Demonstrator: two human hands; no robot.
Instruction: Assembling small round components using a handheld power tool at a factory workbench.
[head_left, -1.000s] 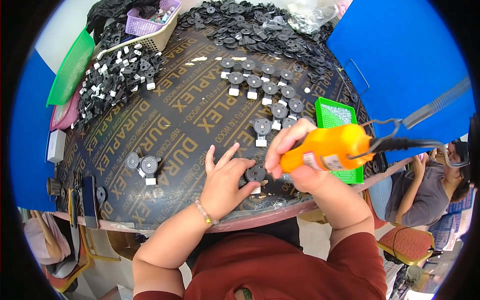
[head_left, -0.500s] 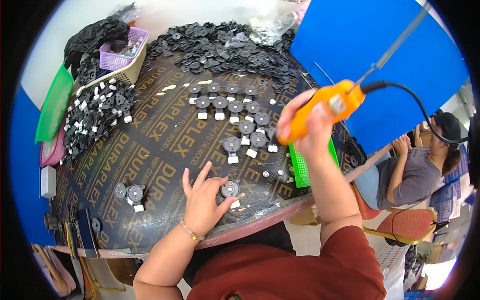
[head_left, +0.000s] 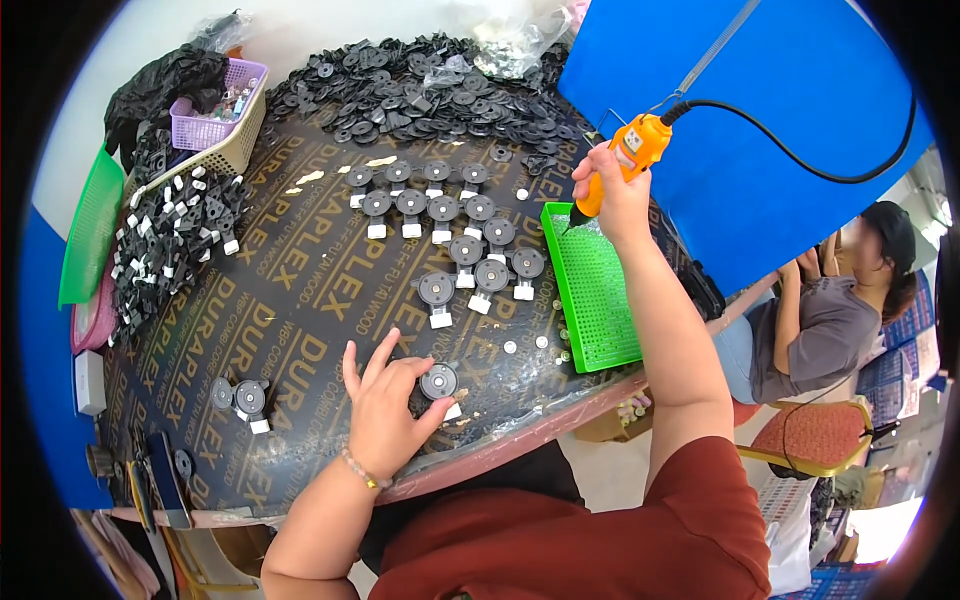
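Dark printed tabletop (head_left: 310,320). Nearest, 11 o'clock: round blk unit (head_left: 438,380); L hand (head_left: 385,408), thumb + index pinching its rim, other fingers spread. Beyond, 11–12: approx. dozen similar units (head_left: 443,208), prob. done. 12–1: R hand (head_left: 618,195), fingers wrapped round orange power tool (head_left: 642,142), tip at green tray (head_left: 604,312). Further, 10–11, white-tabbed parts (head_left: 180,250); 11–12, blk disc pile (head_left: 430,95): prob. lots left.

Free lane between left pile (head_left: 180,235) and wheels (head_left: 436,289)

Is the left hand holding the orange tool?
No, the right hand grips the orange tool; the left hand touches a black part.
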